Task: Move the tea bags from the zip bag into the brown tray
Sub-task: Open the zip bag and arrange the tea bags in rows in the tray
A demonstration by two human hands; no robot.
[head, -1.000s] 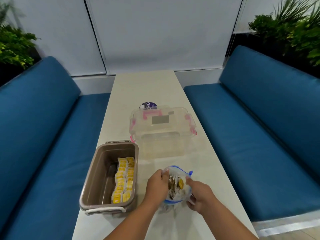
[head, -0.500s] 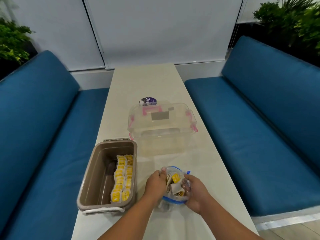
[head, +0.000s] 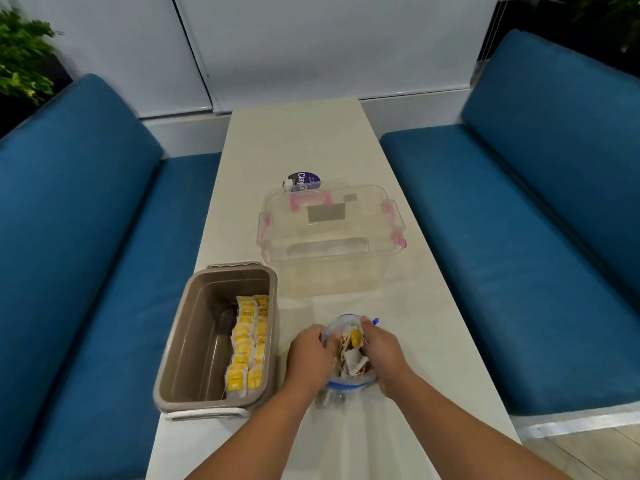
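The left hand (head: 309,355) and right hand (head: 382,355) grip the zip bag (head: 348,384) by its mouth, spreading it; next, probably, one pinches tea bags (head: 354,360) out for the brown tray (head: 273,306).

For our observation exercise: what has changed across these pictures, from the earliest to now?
The right hand, gripping the zip bag by its rim, slid inward toward the left hand, narrowing the mouth over the tea bags. The left hand kept its grip; nothing was let go. The tray and clear box stayed put.
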